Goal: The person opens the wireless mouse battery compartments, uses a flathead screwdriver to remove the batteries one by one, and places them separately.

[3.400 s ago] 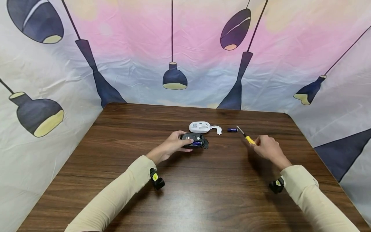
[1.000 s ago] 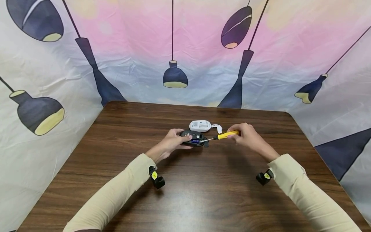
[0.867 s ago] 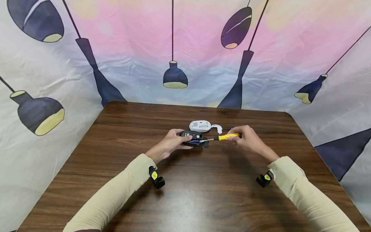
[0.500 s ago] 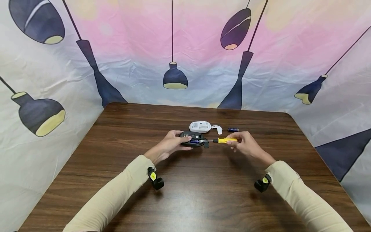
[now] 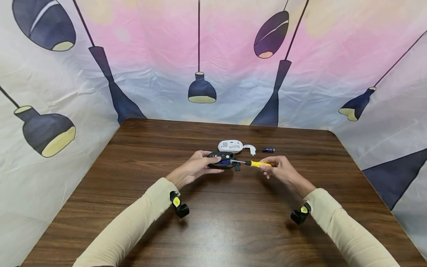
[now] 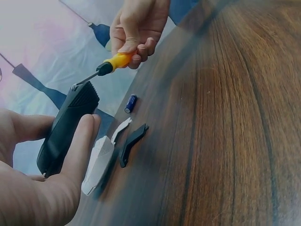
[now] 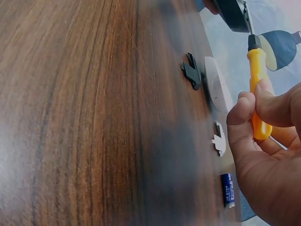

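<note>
My left hand grips a black computer mouse by its sides, underside up, with the thumb over it. A blue battery lies in the mouse's uncovered compartment. My right hand pinches the yellow handle of a screwdriver between thumb and fingers. The screwdriver's metal shaft points left, its tip at the battery's right end; whether it touches the battery or the mouse cannot be told. On the table below, a black battery cover lies beside a white mouse, as the left wrist view shows.
Behind the black mouse, the white mouse lies underside up with its compartment uncovered. A white battery cover lies at its right end, and a loose blue battery lies farther right. The brown wooden table meets a printed cloth backdrop.
From beside the loose battery, the right hand has brought the screwdriver left to the black mouse. Over the last second, the handle has dropped lower and nearer me. The left hand keeps its hold.
</note>
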Available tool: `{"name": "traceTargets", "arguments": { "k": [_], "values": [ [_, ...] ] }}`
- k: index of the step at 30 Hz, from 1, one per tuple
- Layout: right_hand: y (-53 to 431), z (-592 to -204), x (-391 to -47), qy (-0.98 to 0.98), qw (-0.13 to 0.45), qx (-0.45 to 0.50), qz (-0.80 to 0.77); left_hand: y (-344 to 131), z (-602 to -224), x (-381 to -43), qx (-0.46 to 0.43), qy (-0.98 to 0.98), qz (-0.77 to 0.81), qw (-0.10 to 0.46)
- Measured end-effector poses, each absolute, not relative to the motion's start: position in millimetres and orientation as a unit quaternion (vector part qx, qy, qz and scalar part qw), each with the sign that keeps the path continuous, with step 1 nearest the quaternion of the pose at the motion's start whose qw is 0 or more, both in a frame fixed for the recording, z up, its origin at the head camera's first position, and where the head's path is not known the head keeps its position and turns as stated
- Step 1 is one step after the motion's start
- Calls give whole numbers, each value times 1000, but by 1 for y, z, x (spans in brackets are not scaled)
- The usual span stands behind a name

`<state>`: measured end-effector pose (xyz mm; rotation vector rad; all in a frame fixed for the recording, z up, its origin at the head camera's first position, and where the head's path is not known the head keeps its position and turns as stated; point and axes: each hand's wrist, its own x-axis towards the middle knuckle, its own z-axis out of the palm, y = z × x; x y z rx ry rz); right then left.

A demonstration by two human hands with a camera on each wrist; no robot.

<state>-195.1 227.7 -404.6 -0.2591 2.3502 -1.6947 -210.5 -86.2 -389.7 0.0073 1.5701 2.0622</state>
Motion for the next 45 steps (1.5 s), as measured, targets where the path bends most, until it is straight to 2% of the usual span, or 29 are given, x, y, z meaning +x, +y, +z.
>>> {"name": "traceTargets", "arguments": {
  "k": [9, 22, 31, 40, 45],
  "values": [
    [228, -404, -195, 814, 110, -106, -560, -86, -390, -211, -3, 582, 766, 274],
    [227, -373, -192, 924, -43, -215, -314, -86, -391, -211, 3, 602, 754, 263],
    [245, -370, -181, 934, 1, -166, -317, -88, -393, -209, -2, 623, 740, 252],
    [272, -393, -170, 942, 73, -68, -320, -90, -396, -208, 5, 614, 744, 262],
    [281, -403, -168, 935, 88, -24, -342, -91, -399, -209, 27, 611, 745, 268]
  ]
}}
